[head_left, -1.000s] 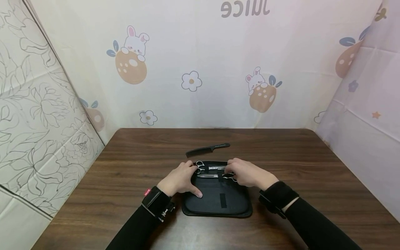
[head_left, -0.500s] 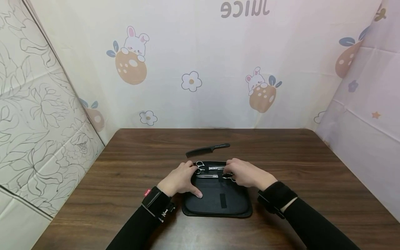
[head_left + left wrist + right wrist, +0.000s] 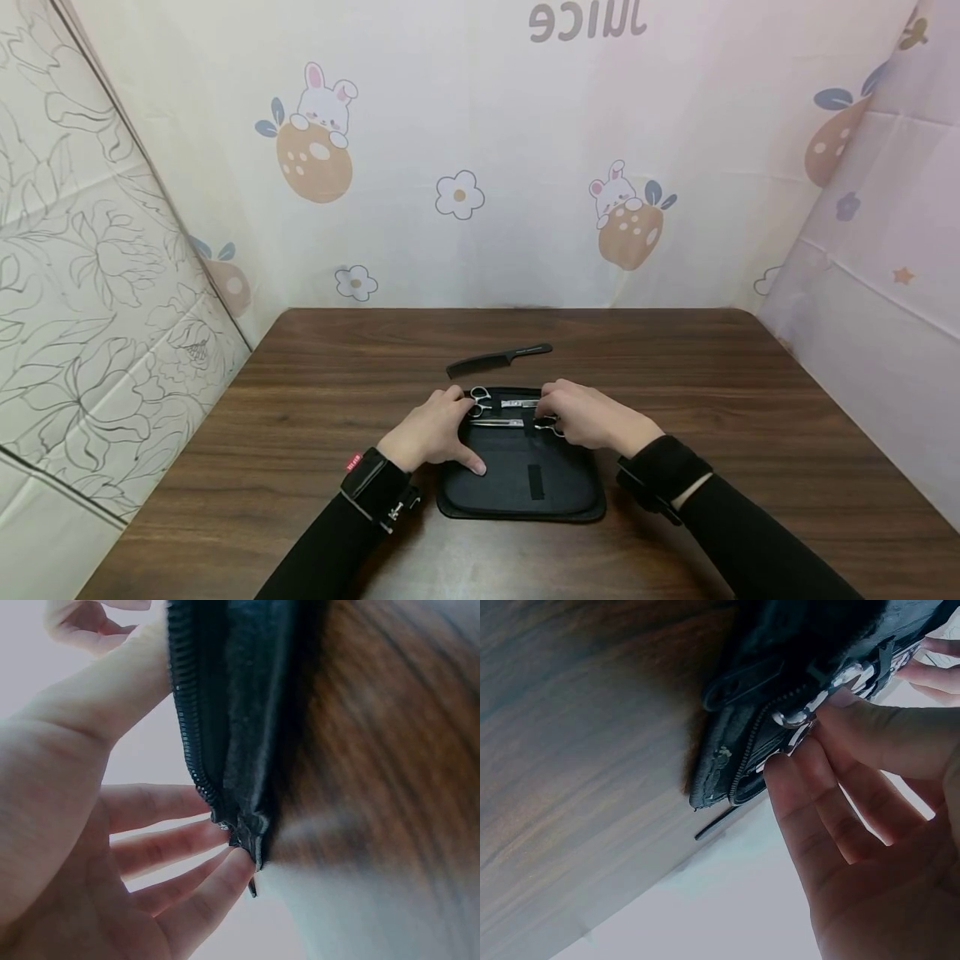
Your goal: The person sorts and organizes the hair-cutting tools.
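A black zip case (image 3: 498,492) lies unfolded on the table, with two silver pairs of scissors strapped across its far half. The far pair of scissors (image 3: 478,402) has its finger loops at the left; the near pair of scissors (image 3: 497,423) points its blades left. My right hand (image 3: 592,415) pinches the near pair's handles between thumb and fingers, and a silver loop (image 3: 789,720) shows by the thumb in the right wrist view. My left hand (image 3: 433,427) rests on the case's left edge, thumb spread inward, fingers touching the zipped border (image 3: 196,742) in the left wrist view.
Behind the case lies a black comb (image 3: 483,363), its handle to the right. A zip pull (image 3: 742,682) hangs at the case's edge in the right wrist view. The brown wooden table (image 3: 315,392) ends at a printed curtain (image 3: 525,242).
My right hand has shifted very slightly left, still at the near scissors' handles. The left hand, the case and the comb stay where they were.
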Available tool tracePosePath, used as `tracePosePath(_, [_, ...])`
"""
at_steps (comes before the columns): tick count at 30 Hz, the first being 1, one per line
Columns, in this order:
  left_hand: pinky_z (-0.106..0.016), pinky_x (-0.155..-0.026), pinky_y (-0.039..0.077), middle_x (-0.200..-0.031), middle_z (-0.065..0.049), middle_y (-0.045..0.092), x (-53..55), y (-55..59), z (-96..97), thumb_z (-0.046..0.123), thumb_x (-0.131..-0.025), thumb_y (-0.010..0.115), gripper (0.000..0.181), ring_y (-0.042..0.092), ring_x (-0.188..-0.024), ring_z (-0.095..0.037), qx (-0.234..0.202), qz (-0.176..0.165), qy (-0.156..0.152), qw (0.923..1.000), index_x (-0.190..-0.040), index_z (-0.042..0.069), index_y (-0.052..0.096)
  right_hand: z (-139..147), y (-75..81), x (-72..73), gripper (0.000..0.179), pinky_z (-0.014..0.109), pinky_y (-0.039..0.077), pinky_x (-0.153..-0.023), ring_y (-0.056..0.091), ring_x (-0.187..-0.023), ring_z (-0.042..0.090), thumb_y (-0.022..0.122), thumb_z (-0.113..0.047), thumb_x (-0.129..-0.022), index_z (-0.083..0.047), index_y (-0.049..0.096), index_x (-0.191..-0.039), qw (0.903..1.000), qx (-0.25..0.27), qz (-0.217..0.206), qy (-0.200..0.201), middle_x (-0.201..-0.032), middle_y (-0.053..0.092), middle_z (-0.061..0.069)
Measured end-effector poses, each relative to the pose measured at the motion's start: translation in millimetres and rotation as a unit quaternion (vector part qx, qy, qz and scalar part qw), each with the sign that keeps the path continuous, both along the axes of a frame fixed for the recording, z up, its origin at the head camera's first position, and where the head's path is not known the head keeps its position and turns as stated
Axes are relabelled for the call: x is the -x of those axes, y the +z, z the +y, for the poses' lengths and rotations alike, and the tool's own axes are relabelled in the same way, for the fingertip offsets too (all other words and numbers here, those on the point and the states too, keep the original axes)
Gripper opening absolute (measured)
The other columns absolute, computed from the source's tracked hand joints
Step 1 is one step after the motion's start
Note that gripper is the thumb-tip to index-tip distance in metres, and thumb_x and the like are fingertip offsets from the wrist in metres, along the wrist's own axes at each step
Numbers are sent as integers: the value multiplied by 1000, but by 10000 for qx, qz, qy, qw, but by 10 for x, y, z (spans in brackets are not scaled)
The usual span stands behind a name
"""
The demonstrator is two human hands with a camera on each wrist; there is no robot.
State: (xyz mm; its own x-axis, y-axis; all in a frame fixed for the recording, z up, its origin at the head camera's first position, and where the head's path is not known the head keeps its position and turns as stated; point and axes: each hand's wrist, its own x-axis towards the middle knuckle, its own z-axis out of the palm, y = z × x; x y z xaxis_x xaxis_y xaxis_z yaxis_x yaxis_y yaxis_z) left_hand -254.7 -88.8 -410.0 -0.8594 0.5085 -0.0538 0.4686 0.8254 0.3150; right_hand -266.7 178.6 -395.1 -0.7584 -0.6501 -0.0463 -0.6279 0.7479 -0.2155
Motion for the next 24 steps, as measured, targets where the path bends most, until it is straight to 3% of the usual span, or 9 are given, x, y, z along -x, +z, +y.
tracePosePath(24, [-45, -100, 48, -136, -11, 51, 36, -27, -11, 56, -67, 91, 101, 49, -120, -28, -1, -81, 12, 10000, -144, 3, 55, -91, -41, 22, 27, 37, 53, -81, 57, -96, 18, 67, 8, -91, -10, 77, -109, 9999, -14, 4, -160, -98, 60, -2])
